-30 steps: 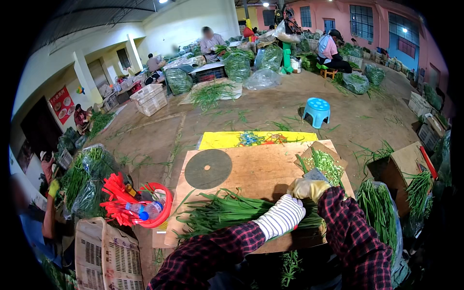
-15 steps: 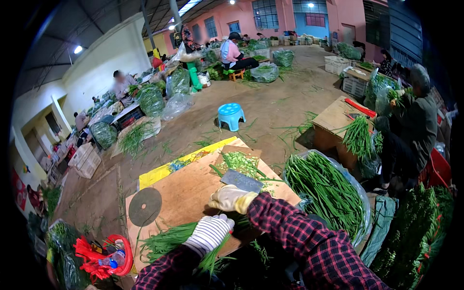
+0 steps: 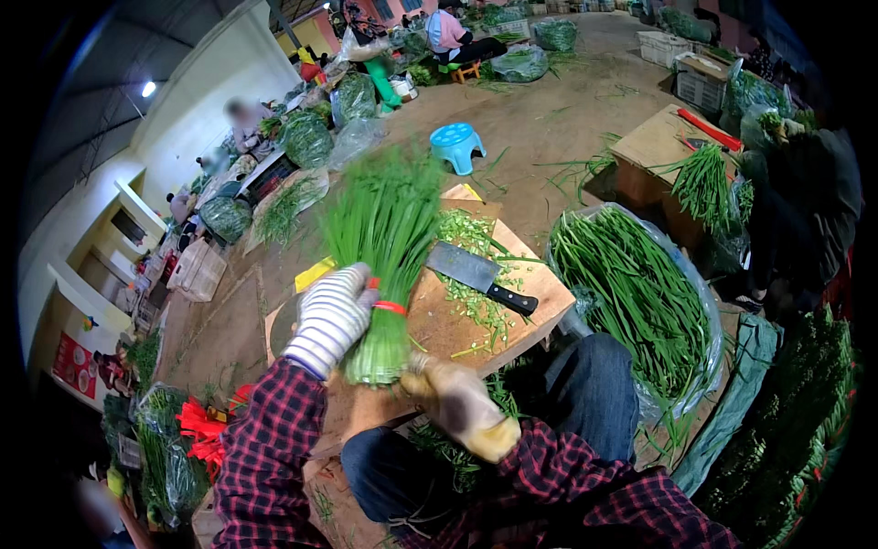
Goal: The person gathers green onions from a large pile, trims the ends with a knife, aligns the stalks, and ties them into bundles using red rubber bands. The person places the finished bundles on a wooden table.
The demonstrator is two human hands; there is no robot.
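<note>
My left hand (image 3: 331, 316), in a white striped glove, is wrapped round a thick bunch of green chives (image 3: 389, 220). The bunch stands tilted above the board, leafy tops away from me and pale cut ends toward me. A red band circles its lower stems. My right hand (image 3: 462, 407), in a stained cream glove, is at the cut ends with its fingers curled; what they hold is hidden. A cleaver (image 3: 462, 265) with a black handle lies on the wooden board (image 3: 430, 316), among chopped green bits.
A clear bag of loose chives (image 3: 631, 302) is at my right. Beyond the board stands a blue stool (image 3: 456, 146). Red strips (image 3: 203, 430) lie to the left. Another worktable (image 3: 654, 151) is at the right, beside a person in dark clothes. Others sit farther back.
The chives have been lifted from the board's near edge, and their red band now shows. My right hand has moved from beside the cleaver to the cut ends. The view has tilted down.
</note>
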